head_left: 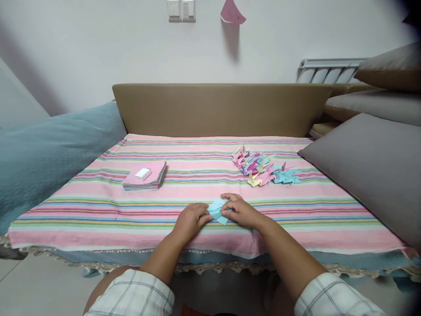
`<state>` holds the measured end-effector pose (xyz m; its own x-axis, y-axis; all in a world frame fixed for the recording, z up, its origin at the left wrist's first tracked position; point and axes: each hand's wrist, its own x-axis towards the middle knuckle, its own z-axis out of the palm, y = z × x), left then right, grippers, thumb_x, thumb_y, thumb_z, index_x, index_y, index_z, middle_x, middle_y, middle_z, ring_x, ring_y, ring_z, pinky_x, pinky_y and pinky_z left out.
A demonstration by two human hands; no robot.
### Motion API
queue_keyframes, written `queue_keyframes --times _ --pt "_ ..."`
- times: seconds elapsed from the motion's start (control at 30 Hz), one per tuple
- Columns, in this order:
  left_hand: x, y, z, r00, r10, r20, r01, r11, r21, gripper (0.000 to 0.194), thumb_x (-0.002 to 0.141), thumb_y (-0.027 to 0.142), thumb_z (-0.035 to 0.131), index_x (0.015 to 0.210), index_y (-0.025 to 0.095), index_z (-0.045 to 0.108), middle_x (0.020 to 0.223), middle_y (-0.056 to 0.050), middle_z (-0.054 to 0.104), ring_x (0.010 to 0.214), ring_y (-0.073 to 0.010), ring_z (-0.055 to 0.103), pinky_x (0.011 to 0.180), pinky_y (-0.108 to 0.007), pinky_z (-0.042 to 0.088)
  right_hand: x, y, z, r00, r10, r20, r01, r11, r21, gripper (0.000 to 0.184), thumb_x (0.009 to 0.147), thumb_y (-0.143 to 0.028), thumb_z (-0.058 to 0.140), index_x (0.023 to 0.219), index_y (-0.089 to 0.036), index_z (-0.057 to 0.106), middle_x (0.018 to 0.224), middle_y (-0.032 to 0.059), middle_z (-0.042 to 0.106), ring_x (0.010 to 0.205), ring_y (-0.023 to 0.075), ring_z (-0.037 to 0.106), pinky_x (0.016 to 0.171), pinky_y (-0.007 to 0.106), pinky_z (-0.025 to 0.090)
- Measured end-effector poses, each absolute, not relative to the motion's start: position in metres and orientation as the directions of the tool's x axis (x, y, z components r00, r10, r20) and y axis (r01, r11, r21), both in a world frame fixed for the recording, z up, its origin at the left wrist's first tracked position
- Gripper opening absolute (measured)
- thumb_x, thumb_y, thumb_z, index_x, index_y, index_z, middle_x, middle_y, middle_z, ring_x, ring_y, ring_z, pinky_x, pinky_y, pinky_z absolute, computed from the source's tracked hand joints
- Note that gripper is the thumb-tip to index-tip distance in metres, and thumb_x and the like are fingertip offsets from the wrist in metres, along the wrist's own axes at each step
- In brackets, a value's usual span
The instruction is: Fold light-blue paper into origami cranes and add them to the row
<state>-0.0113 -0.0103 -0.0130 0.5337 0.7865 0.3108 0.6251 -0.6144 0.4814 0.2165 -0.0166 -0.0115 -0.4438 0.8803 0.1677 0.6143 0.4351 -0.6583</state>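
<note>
Striped cloth [98, 239] lies beneath; toward its six o'clock, left hand [191, 218] and right hand [240, 211] both pinch blue paper [216, 208], apparently mid-fold; the next move likely calls for an aligned crease

Cloth [98, 213] over sofa seat. Paper [217, 204] near front edge, centre, between left hand [192, 219] and right hand [241, 210]. Paper stack [131, 179] further back, left; small block [143, 174] on top of it. Pile of folded papers [259, 169] on cloth, back right of the hands, well apart from stack. Armrest [66, 140] along left side, large cushion [365, 166] at right, more cushions behind it. Backrest [213, 109] behind cloth. On wall above: switches [181, 10], note [232, 12] to their right.
</note>
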Motion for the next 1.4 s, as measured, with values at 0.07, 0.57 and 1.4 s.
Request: queue_keyframes --times 0.07,0.57,1.4 --pt "-0.012 -0.009 -0.014 0.508 0.808 0.298 0.634 -0.585 0.505 0.011 0.079 0.031 0.062 0.075 0.022 0.066 0.101 -0.004 0.068 0.096 -0.0200 0.061 0.084 -0.033 0.046 0.217 -0.016 -0.013 -0.432 0.886 0.169 0.606 0.424 -0.673 0.016 0.081 -0.029 0.058 0.088 -0.022 0.070 0.130 0.0104 0.046 0.123 0.0246 0.039 0.102 0.043 0.031" --pt "-0.011 -0.007 -0.010 0.485 0.837 0.256 0.669 -0.543 0.508 0.011 0.078 0.027 0.063 0.070 0.020 0.062 0.104 -0.006 0.067 0.102 -0.0225 0.058 0.088 -0.037 0.042 0.219 -0.010 -0.014 -0.384 0.913 0.134 0.616 0.362 -0.699 0.015 0.082 -0.028 0.057 0.081 -0.019 0.069 0.126 0.0108 0.049 0.120 0.0228 0.044 0.101 0.040 0.033" --pt "0.005 -0.016 -0.013 0.476 0.859 0.190 0.744 -0.508 0.433 0.014 0.070 0.030 0.069 0.084 0.029 0.073 0.125 -0.004 0.057 0.114 -0.0289 0.049 0.095 -0.049 0.036 0.214 -0.011 -0.022 -0.425 0.892 0.152 0.643 0.415 -0.644 0.013 0.072 -0.030 0.069 0.084 -0.024 0.072 0.132 0.0084 0.047 0.123 0.0263 0.039 0.102 0.044 0.031"
